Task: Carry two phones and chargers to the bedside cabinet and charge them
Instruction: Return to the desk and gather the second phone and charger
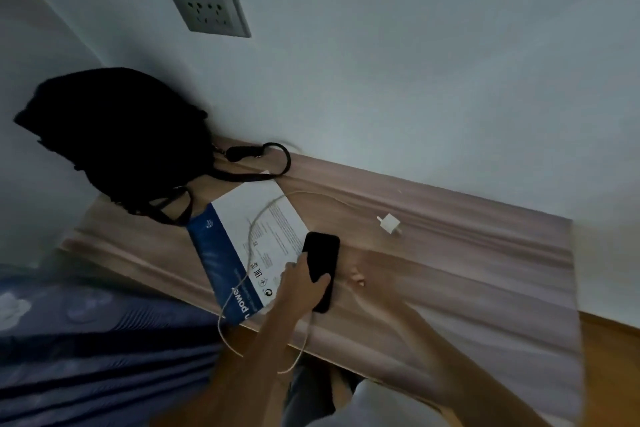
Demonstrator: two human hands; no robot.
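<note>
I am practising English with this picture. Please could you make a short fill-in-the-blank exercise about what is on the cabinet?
1. The left hand grips a black ____ that lies on the cabinet.
2. The white charger plug is not in the wall ____; it lies on the cabinet.
3. A pale cable runs across the blue and white ____.
4. The bag by the wall is ____ in colour.

Missing words: phone; socket; booklet; black

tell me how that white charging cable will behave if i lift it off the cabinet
The white cable looks floppy: it lies in loose loops and droops off the cabinet edge. It probably weighs little. One end seems to run to the phone under the left hand, so lifting may tug it.
</note>
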